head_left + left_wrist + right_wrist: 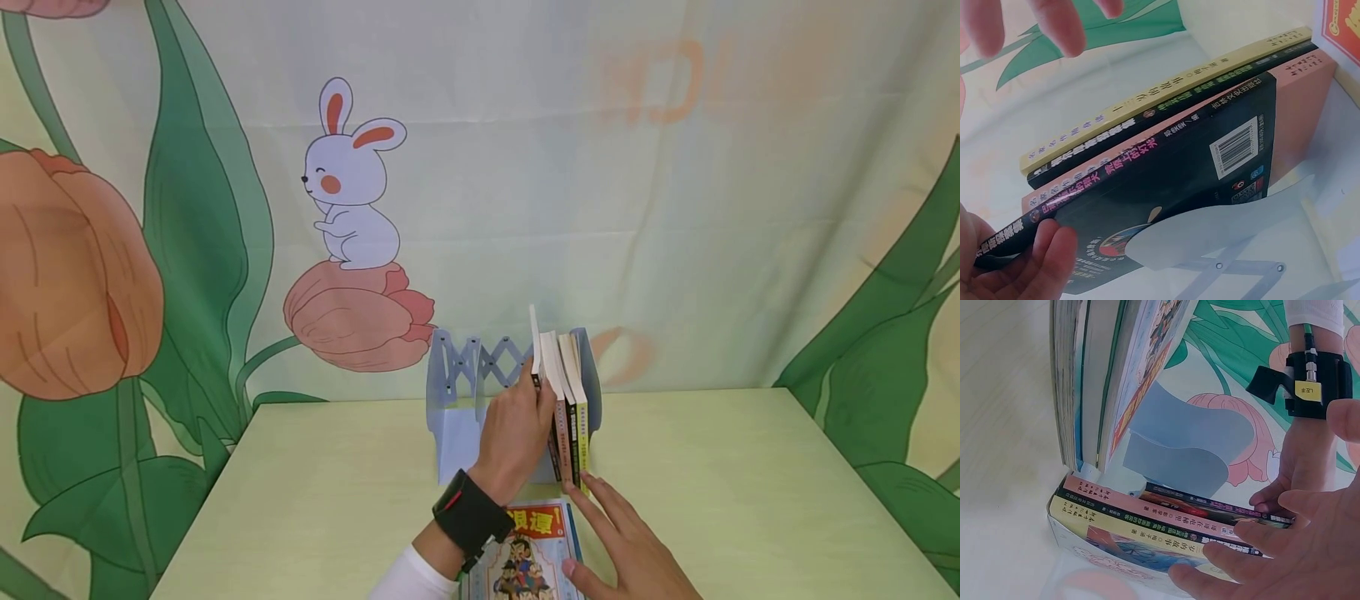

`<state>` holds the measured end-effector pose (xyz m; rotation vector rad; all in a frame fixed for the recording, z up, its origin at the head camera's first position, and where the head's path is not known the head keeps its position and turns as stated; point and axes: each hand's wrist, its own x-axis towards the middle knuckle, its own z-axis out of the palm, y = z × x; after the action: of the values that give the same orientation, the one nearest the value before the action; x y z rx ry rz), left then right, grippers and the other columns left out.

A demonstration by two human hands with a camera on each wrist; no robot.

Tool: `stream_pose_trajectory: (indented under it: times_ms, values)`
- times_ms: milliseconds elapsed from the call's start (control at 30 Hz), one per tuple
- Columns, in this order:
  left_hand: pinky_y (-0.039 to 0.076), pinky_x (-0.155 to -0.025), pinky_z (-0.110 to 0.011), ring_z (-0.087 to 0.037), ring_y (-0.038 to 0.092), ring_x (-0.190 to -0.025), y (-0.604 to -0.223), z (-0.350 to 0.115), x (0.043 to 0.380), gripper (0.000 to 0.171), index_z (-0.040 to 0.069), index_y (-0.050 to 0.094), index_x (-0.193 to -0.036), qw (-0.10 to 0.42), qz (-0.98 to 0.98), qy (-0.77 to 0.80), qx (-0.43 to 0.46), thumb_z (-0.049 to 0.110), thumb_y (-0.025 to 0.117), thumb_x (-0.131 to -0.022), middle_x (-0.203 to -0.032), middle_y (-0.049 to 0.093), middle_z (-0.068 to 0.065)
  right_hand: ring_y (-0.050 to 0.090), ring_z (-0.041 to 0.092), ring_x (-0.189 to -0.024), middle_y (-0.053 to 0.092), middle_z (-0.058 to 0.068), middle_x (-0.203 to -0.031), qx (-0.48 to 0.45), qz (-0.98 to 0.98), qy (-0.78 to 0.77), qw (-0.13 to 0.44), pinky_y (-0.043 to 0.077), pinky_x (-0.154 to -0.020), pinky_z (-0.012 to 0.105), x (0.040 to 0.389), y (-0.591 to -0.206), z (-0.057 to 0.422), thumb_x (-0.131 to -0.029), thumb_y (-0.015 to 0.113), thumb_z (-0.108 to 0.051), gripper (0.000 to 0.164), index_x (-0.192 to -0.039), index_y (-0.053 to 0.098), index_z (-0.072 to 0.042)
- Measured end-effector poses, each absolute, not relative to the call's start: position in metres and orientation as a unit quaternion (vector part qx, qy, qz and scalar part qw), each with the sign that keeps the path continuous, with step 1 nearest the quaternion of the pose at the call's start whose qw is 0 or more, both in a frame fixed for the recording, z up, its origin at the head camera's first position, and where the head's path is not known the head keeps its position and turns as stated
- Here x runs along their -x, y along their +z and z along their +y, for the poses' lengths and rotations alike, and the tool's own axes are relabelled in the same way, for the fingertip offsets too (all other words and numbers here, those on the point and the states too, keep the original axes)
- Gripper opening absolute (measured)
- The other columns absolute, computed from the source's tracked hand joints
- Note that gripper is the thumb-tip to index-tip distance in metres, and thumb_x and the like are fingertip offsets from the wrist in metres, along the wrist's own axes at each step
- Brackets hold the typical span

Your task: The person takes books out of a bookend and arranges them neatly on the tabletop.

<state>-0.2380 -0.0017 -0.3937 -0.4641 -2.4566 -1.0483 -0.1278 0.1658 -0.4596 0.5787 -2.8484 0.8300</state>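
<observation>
My left hand (517,437) pinches the top end of a thin black book (1210,144). The book stands on the left of a row in a blue-grey expandable book rack (455,392). A pink book (1304,100), a second black book (1122,515) and a yellow book (1166,90) stand beside it, spines facing me. The rack's curved divider overlaps the held book's cover in the left wrist view. My right hand (626,537) is spread, fingers straight, its fingertips close to the lower ends of the spines.
A stack of comic books (521,558), with a red and yellow title on top, lies in front of the rack. The rack stands near the back edge of the pale table (315,492). A printed curtain (480,167) hangs behind it.
</observation>
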Motion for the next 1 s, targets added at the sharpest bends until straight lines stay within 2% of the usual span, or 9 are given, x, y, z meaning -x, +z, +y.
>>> stream_pose_trajectory:
  times_ms: [233,467,567,767,1000]
  values:
    - [0.027,-0.04,-0.019,-0.006,0.033,-0.04,-0.387,-0.003,0.238,0.046,0.001,0.041,-0.146,0.232,-0.874,-0.388,0.177,0.023,0.042,-0.106,-0.056,0.041,0.001,0.041,0.033,-0.139,0.034,0.004,-0.159,-0.188,-0.941,0.274,0.056,0.049,-0.088,0.063,0.128,-0.459,0.166,-0.091,0.062,-0.051,0.072,-0.154,0.035,-0.03]
    - [0.026,-0.039,-0.019,-0.006,0.031,-0.04,-0.38,-0.004,0.236,0.042,0.0,0.045,-0.142,0.246,-0.866,-0.394,0.183,0.022,0.041,-0.106,-0.056,0.039,0.001,0.042,0.031,-0.139,0.033,0.001,-0.159,-0.194,-0.94,0.273,0.069,0.05,-0.086,0.061,0.127,-0.459,0.167,-0.09,0.062,-0.051,0.072,-0.153,0.028,-0.043]
    - [0.025,-0.039,-0.019,-0.006,0.03,-0.04,-0.378,-0.005,0.236,0.042,0.0,0.045,-0.141,0.253,-0.866,-0.391,0.184,0.023,0.04,-0.106,-0.055,0.039,0.001,0.042,0.031,-0.139,0.033,0.0,-0.159,-0.195,-0.94,0.272,0.069,0.05,-0.087,0.06,0.127,-0.459,0.168,-0.09,0.062,-0.051,0.072,-0.153,0.026,-0.044]
    - [0.024,-0.04,-0.018,-0.006,0.03,-0.04,-0.375,-0.005,0.236,0.04,0.0,0.046,-0.138,0.269,-0.863,-0.383,0.189,0.023,0.04,-0.107,-0.056,0.04,0.001,0.042,0.03,-0.14,0.033,0.0,-0.159,-0.191,-0.941,0.273,0.063,0.049,-0.088,0.061,0.126,-0.459,0.168,-0.09,0.061,-0.053,0.072,-0.153,0.028,-0.043]
    - [0.024,-0.039,-0.017,-0.006,0.029,-0.04,-0.37,-0.007,0.236,0.037,0.001,0.048,-0.136,0.284,-0.857,-0.386,0.192,0.022,0.04,-0.106,-0.057,0.039,0.001,0.041,0.031,-0.14,0.032,0.0,-0.16,-0.185,-0.944,0.271,0.048,0.049,-0.09,0.063,0.127,-0.457,0.167,-0.09,0.06,-0.055,0.071,-0.153,0.034,-0.033]
